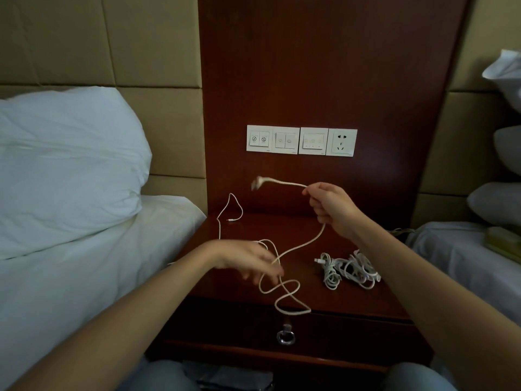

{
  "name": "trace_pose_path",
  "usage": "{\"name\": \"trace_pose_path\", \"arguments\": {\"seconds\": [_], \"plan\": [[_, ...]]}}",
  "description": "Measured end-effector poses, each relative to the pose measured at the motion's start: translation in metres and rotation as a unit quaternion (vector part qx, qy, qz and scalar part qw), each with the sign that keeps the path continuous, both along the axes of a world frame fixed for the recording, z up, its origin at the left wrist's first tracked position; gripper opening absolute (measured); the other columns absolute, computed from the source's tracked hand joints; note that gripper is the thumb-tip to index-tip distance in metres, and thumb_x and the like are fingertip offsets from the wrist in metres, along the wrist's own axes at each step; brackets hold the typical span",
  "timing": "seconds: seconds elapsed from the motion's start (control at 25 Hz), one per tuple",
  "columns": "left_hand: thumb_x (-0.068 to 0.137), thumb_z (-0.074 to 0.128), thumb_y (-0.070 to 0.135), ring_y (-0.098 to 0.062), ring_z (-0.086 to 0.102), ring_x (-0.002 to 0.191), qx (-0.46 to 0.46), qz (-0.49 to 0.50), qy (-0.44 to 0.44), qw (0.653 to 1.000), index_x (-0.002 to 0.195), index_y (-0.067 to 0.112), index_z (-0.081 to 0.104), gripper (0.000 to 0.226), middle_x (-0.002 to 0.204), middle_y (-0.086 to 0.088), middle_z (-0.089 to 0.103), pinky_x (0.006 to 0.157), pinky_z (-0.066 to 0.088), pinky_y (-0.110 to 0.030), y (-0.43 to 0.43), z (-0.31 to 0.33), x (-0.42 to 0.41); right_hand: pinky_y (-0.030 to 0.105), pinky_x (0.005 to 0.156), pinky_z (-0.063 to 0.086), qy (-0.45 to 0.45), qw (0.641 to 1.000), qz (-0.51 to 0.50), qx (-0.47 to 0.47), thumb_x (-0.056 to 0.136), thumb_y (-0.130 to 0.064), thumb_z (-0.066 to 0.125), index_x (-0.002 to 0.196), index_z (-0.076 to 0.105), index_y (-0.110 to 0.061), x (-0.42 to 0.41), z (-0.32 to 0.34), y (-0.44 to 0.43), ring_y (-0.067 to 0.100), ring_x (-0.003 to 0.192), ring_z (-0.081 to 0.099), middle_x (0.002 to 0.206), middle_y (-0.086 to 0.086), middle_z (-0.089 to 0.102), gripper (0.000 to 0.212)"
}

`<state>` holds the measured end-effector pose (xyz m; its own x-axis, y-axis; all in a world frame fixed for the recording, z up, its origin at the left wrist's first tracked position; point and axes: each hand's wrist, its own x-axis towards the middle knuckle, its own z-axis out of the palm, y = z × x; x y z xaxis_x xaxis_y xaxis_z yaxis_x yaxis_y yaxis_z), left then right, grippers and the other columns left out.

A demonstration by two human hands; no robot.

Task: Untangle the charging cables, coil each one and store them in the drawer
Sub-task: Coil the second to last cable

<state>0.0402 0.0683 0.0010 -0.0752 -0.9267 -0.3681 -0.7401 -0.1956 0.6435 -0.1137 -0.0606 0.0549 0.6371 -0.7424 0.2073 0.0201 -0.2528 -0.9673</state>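
My right hand [329,204] is raised above the dark wooden nightstand [352,303] and grips a thick white cable [307,244] near its plug end, which sticks out to the left. The cable hangs down and loops over the nightstand's front edge. My left hand [248,259], blurred, is low over the nightstand with its fingers at the hanging cable; its grip is unclear. A thin white cable [222,213] lies at the back left. A tangled bundle of white cables [349,270] lies at the right. The drawer [225,323] with its ring pull [285,337] is closed.
A bed with a white pillow [64,165] lies to the left, another bed [465,255] to the right. A wall panel behind the nightstand carries switches and a socket [341,143].
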Motion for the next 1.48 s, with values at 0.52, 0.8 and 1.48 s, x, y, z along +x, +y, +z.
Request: {"name": "trace_pose_path", "arguments": {"seconds": [0.52, 0.8, 1.48], "plan": [[0.098, 0.046, 0.015, -0.01, 0.059, 0.085, -0.22, 0.226, 0.171, 0.933, 0.106, 0.014, 0.061, 0.018, 0.099, 0.0, 0.067, 0.07, 0.044, -0.02, 0.002, 0.022, -0.043, 0.015, 0.037, 0.027, 0.005, 0.994, -0.085, -0.066, 0.098, -0.016, 0.044, 0.079, 0.056, -0.015, -0.024, -0.009, 0.024, 0.007, 0.046, 0.032, 0.062, -0.002, 0.04, 0.022], [0.096, 0.048, 0.006, -0.011, 0.059, 0.074, -0.362, 0.259, 0.249, 0.86, 0.111, 0.002, 0.061, 0.02, 0.08, -0.003, 0.062, 0.074, 0.049, -0.026, -0.039, 0.014, -0.046, 0.016, 0.039, 0.026, -0.028, 0.985, 0.062, 0.161, 0.101, -0.035, 0.034, 0.1, 0.06, -0.011, -0.015, -0.028, 0.001, 0.007, 0.048, 0.035, 0.064, 0.001, 0.046, 0.036], [0.094, 0.052, 0.022, -0.01, 0.034, 0.123, -0.389, 0.204, 0.104, 0.892, 0.14, 0.038, 0.034, 0.052, 0.13, 0.004, 0.038, 0.1, 0.03, -0.022, -0.126, -0.05, -0.041, 0.027, 0.076, 0.052, -0.165, 0.954, 0.091, 0.235, 0.102, -0.029, 0.033, 0.113, 0.06, -0.013, 0.037, -0.088, -0.063, 0.014, 0.088, 0.064, 0.101, 0.004, 0.065, 0.033]]}}
